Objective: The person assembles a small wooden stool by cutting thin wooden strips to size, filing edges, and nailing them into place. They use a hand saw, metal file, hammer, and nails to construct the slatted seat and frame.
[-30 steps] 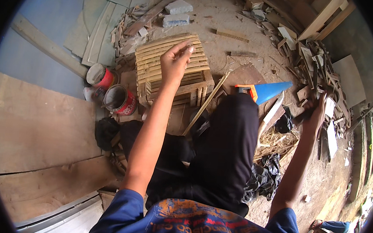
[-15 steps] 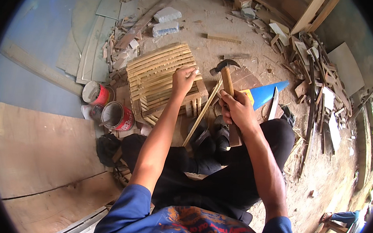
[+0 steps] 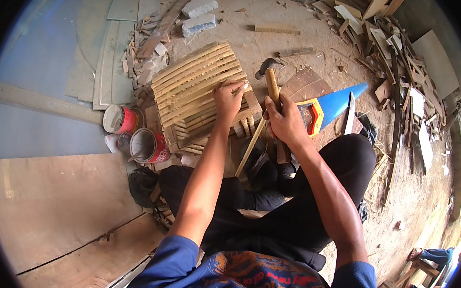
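Observation:
A box of thin wooden slats (image 3: 189,79) stands in front of me, tilted in the view. My left hand (image 3: 227,102) rests over its slats near the right end, fingers pinched together. What sits between the fingertips is too small to make out; a whitish spot shows there. To the right of the box, my right hand (image 3: 286,121) is wrapped round the wooden handle of a claw hammer (image 3: 271,85). Its dark head points away from me, just right of the box's corner. A thin wooden strip (image 3: 250,151) leans below the hammer, between the box and my legs.
A handsaw (image 3: 340,104) with a blue blade and yellow-orange handle lies right of my right hand. Two red paint cans (image 3: 154,146) stand left of the box. Scrap wood (image 3: 405,86) is heaped at the right; pale blocks (image 3: 199,24) lie beyond the box.
The hammer head has turned and dropped nearer the box's right corner. My left hand keeps its pinch at the slats. The whole view has shifted slightly.

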Available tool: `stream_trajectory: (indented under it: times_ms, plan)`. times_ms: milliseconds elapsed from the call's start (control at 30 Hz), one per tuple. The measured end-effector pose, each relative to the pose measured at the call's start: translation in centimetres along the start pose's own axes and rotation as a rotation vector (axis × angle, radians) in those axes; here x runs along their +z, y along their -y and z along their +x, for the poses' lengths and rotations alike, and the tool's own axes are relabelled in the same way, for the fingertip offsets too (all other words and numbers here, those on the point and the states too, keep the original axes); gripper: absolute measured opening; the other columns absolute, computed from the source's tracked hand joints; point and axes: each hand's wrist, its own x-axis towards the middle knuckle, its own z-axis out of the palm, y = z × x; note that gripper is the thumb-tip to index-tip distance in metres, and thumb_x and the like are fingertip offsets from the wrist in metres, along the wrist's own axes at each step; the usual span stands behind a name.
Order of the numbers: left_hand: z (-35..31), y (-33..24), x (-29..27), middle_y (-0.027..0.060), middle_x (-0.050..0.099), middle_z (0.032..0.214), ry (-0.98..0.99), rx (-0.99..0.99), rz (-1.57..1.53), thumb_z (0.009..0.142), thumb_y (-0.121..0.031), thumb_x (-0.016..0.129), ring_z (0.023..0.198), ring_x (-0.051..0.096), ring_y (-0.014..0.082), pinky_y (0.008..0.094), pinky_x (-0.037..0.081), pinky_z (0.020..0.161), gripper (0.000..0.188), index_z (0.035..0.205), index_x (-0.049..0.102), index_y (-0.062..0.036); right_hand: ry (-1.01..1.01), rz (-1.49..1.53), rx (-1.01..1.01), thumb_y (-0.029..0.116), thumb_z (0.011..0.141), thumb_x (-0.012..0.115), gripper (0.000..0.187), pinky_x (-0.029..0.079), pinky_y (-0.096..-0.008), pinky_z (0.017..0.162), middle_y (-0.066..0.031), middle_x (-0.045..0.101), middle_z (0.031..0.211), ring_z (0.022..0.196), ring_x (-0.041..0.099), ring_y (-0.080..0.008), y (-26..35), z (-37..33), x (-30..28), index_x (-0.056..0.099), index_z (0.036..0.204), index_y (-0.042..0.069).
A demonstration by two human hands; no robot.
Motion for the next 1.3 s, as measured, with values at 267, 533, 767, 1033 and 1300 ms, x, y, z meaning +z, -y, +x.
stream_trajectory:
  times_ms: [267, 533, 767, 1033, 1300]
  plan:
    - [0.0, -0.2, -0.1, 0.0120, 0.075, 0.091, 0.011, 0.027, 0.041, 0.084, -0.018, 0.077, 0.083, 0.071, 0.0280, 0.0356, 0.054, 0.077, 0.018, 0.093, 0.078, -0.0027, -0.033, -0.196, -0.204, 0.013, 0.094, 0.064, 0.024, 0.052, -0.0511, 0.070, -0.0348, 0.064, 0.083, 0.087, 0.064, -0.0528, -2.1, 0.6, 1.5, 0.052, 0.098, -0.008]
    - [-0.3, 0.6, 0.9, 0.0020, 0.074, 0.092, 0.031, -0.068, -0.013, 0.083, -0.021, 0.077, 0.091, 0.065, 0.0262, 0.0394, 0.043, 0.094, 0.014, 0.094, 0.081, -0.0128, -0.003, -0.308, -0.360, 0.013, 0.098, 0.059, 0.022, 0.047, -0.0562, 0.063, -0.0344, 0.061, 0.078, 0.080, 0.060, -0.0553, -3.8, 1.0, 2.4, 0.046, 0.100, -0.004]
    - [-0.4, 0.5, 0.8, 0.0024, 0.074, 0.096, 0.008, -0.003, 0.064, 0.083, -0.018, 0.076, 0.096, 0.064, 0.0267, 0.0411, 0.042, 0.096, 0.012, 0.093, 0.081, -0.0130, 0.052, -0.388, -0.358, 0.007, 0.095, 0.055, 0.020, 0.048, -0.0600, 0.067, -0.0374, 0.061, 0.077, 0.079, 0.061, -0.0573, -4.3, 1.6, 2.6, 0.041, 0.102, -0.006]
    - [-0.2, 0.3, 0.8, 0.0080, 0.073, 0.095, -0.003, 0.024, 0.072, 0.085, -0.019, 0.073, 0.093, 0.068, 0.0285, 0.0385, 0.049, 0.088, 0.017, 0.093, 0.079, -0.0062, -0.002, -0.353, -0.460, 0.011, 0.097, 0.055, 0.023, 0.048, -0.0611, 0.068, -0.0371, 0.062, 0.078, 0.079, 0.061, -0.0571, -2.4, 1.5, 2.6, 0.042, 0.107, -0.005]
    - [-0.4, 1.1, 1.2, 0.0010, 0.073, 0.095, -0.001, -0.033, 0.036, 0.081, -0.018, 0.075, 0.099, 0.062, 0.0274, 0.0428, 0.042, 0.097, 0.011, 0.091, 0.081, -0.0158, 0.013, -0.364, -0.447, 0.013, 0.099, 0.055, 0.022, 0.049, -0.0611, 0.068, -0.0364, 0.062, 0.078, 0.079, 0.061, -0.0565, -1.6, 1.1, 2.5, 0.043, 0.107, -0.004]
